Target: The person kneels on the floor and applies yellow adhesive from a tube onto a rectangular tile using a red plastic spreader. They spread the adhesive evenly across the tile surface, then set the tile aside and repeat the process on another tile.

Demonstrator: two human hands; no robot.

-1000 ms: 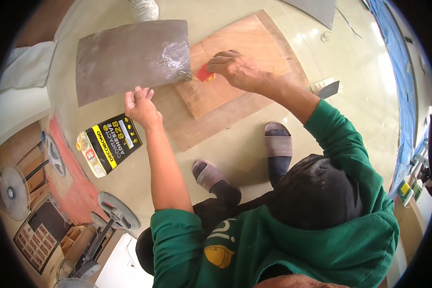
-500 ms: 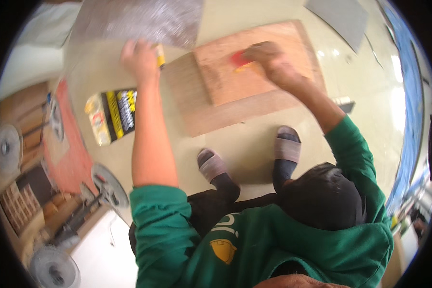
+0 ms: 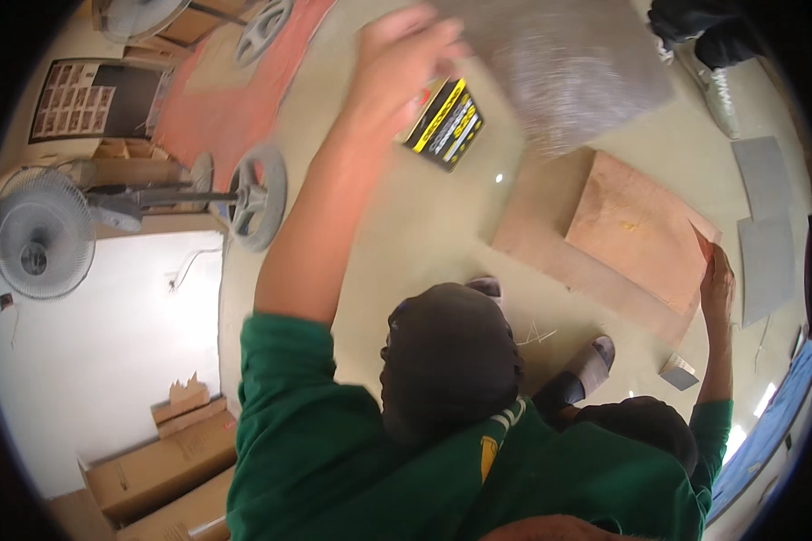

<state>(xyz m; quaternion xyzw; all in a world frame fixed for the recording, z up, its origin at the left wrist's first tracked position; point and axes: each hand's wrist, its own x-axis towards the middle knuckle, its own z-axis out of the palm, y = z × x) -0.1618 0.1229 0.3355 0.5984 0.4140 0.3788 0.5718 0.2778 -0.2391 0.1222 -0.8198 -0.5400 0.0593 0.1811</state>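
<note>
My left hand (image 3: 406, 63), blurred with bent fingers, is raised beside a black-and-yellow adhesive container (image 3: 442, 124); I cannot make out what it holds. Beyond it lies a shiny grey-brown sheet (image 3: 577, 77) on the floor. My right hand (image 3: 718, 275) is at the right edge of a light plywood board (image 3: 627, 230), which rests on a larger brown board (image 3: 528, 230); its grip is unclear. A small yellowish smear (image 3: 629, 225) shows on the plywood.
Another person's dark-clad legs (image 3: 708, 41) stand at top right, near grey sheets (image 3: 765, 266). On the left are a standing fan (image 3: 43, 230) with round base, red floor covering (image 3: 216, 90), a white surface (image 3: 99, 334) and cardboard boxes (image 3: 162, 460). A blue sheet (image 3: 753, 442) runs along the right.
My view has swung round. My right hand has moved from the plywood's middle to its right edge, and the red tool it held is out of sight. Another person's legs show at top right.
</note>
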